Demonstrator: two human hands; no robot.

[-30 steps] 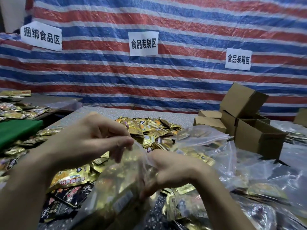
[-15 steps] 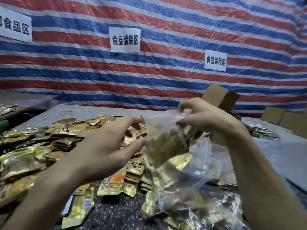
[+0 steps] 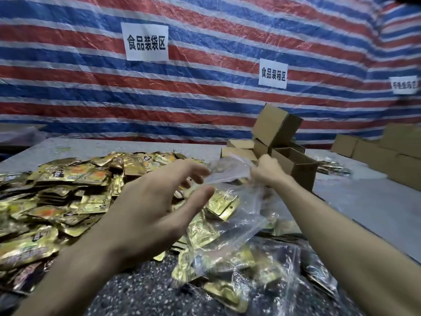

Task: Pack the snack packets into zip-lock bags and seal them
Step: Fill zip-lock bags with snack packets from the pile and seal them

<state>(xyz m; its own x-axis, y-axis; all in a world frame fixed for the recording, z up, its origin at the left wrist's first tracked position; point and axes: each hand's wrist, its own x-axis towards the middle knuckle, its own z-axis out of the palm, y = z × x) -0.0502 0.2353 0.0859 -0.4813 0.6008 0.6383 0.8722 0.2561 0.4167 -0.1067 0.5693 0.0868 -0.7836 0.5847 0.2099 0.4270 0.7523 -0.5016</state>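
A clear zip-lock bag (image 3: 230, 172) hangs in the air over the table, gripped at its upper right by my right hand (image 3: 266, 172). My left hand (image 3: 159, 206) hovers just left of the bag with fingers spread, holding nothing. A big heap of gold snack packets (image 3: 68, 192) covers the table's left side. Filled clear bags with gold packets (image 3: 227, 258) lie below my hands. Whether the held bag's strip is sealed is not visible.
Several open brown cardboard boxes (image 3: 293, 165) stand behind my right hand, more boxes (image 3: 387, 151) at the far right. A striped tarp (image 3: 205, 65) with white paper signs closes the back. The grey table top (image 3: 364, 208) shows at the right.
My left hand has let go of the bag and its fingers have spread. My right hand has carried the bag further away and to the right. The camera turned right.
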